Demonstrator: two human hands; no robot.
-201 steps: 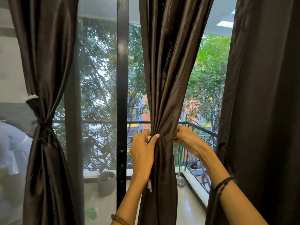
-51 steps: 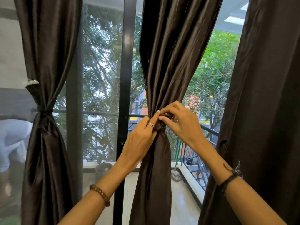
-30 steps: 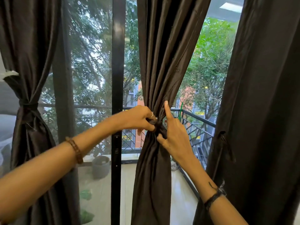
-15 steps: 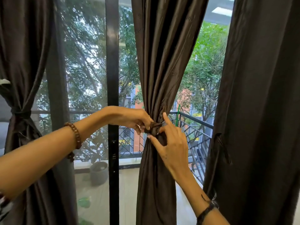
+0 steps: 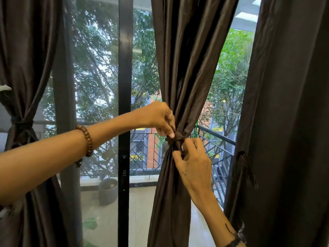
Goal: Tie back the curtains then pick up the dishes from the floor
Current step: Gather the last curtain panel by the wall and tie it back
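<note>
A dark brown middle curtain hangs gathered at its waist by a brown tie knotted around it. My left hand pinches the tie's upper end just left of the knot. Below and to the right of the knot, my right hand has its fingers curled on the tie's lower end. The left curtain is bound with its own tie. A right curtain hangs loose, with a tie strip dangling on it. No dishes are in view.
A black door frame stands between glass panes. Outside are a balcony railing, a grey plant pot on the tiled floor, and trees.
Both hands have stayed at the middle curtain's waist. The tie has been drawn into a knot; my left hand now pinches one end above, and my right hand has dropped below the knot.
</note>
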